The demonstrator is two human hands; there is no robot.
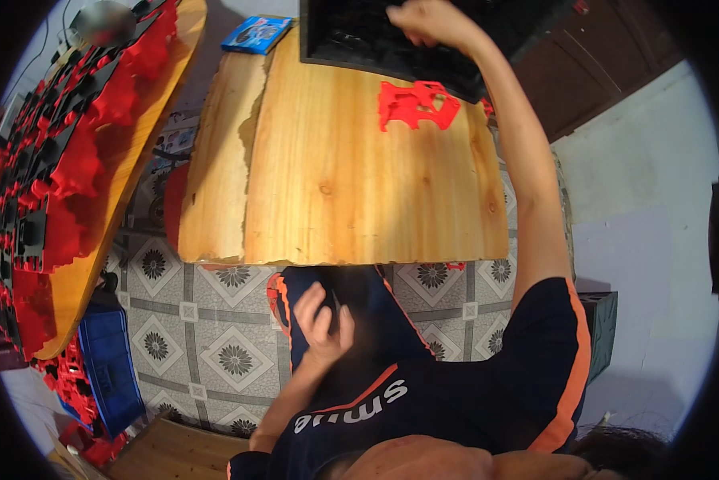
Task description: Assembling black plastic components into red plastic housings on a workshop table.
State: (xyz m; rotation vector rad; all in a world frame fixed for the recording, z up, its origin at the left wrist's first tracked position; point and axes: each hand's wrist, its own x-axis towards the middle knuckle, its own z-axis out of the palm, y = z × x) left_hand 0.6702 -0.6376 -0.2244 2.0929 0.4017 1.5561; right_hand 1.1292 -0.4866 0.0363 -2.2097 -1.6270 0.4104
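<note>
My right hand [431,22] reaches far forward over a black tray [375,67] at the back of the wooden table. Its fingers are curled together; whatever they may hold is too small to make out. Dark, shiny pieces lie inside the tray, hard to tell apart. Near my lap, in front of the table's near edge, my left hand [323,326] is raised with its fingers bent. Something dark shows between thumb and fingers, but it blends into my dark clothes. A red plastic frame-like part [417,105] lies on the table just in front of the tray.
The wooden table [319,216] has a rough seam on its left. A blue packet [257,35] lies at its far left corner. Left of it, a curved board [123,208] carries many red and black parts [75,160]. A blue crate [111,360] stands below on the tiled floor.
</note>
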